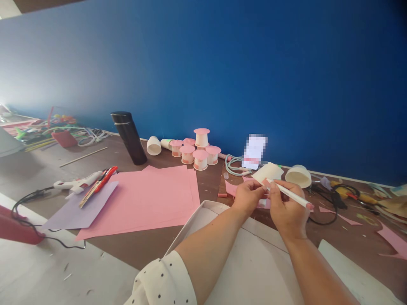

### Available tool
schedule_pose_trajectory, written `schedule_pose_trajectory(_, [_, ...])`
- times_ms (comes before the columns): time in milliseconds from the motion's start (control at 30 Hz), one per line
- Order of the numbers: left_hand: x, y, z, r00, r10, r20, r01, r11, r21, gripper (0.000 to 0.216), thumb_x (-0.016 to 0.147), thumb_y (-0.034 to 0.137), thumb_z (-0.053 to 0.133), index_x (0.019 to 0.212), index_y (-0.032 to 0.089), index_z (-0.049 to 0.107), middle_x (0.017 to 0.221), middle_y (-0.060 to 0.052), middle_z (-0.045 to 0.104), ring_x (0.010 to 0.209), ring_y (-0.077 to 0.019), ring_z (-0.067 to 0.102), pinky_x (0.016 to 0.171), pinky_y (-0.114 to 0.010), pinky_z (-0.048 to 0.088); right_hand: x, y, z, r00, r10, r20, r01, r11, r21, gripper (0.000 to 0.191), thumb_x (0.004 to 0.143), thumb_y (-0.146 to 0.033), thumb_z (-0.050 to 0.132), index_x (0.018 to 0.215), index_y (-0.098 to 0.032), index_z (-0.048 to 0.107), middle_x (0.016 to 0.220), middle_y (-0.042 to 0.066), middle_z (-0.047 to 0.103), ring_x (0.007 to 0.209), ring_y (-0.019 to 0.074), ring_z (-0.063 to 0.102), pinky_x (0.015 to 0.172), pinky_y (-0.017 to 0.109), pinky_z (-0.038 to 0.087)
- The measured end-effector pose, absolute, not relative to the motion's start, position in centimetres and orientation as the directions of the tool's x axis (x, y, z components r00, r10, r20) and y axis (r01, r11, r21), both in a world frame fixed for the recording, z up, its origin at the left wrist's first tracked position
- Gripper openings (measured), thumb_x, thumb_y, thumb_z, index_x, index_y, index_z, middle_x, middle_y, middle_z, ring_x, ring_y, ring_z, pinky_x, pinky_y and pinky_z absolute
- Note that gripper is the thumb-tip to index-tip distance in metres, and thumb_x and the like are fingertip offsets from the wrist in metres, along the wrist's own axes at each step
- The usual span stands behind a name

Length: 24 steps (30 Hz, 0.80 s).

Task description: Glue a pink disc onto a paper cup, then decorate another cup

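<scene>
While a white pen (294, 197) is gripped between the thumb and fingers of the right hand (288, 207), a white paper cup (269, 171) is held tilted at the fingertips of the left hand (248, 196). The cup is held above the right part of the brown table (127, 250), and its near end — where a patch of orange print can be seen — is met by the pen's far end; whether the two are touching cannot be told. Just right of it, another white cup (298, 176) is laid on its side.

A lit phone (254, 148), its screen blurred, is propped on the far side, with a pale cable (233, 165) coiled to its left. Farther left, small cups topped with pink discs (200, 155) are grouped, one raised above the others. Pink sheets (159, 199) are spread left of the forearms, overlapped on their left by a lavender sheet (85, 216). By that sheet are placed a red cutter (103, 182) and a white glue gun (76, 184). A black bottle (129, 137) is stood beyond the sheets.
</scene>
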<state>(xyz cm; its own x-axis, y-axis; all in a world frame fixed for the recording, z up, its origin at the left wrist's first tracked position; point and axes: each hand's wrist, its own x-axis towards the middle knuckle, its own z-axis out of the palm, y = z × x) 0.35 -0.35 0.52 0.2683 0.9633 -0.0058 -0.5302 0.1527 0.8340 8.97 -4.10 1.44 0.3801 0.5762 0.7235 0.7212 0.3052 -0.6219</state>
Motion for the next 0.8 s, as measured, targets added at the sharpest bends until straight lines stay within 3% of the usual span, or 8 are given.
schedule_pose_trajectory(800, [0.78, 0.13, -0.50, 0.272, 0.962, 0.022, -0.538, 0.133, 0.832, 0.028, 0.058, 0.034, 0.078, 0.067, 0.014, 0.060, 0.065, -0.001, 0.061, 0.063, -0.0130, 0.059, 0.075, -0.033, 0.050, 9.06, -4.09, 1.25, 0.399, 0.570, 0.718, 0.715, 0.297, -0.633, 0.024, 0.083, -0.036, 0.058, 0.092, -0.015, 0.063, 0.087, 0.011, 0.067, 0.079, 0.0216, 0.065, 0.070, 0.035, 0.053])
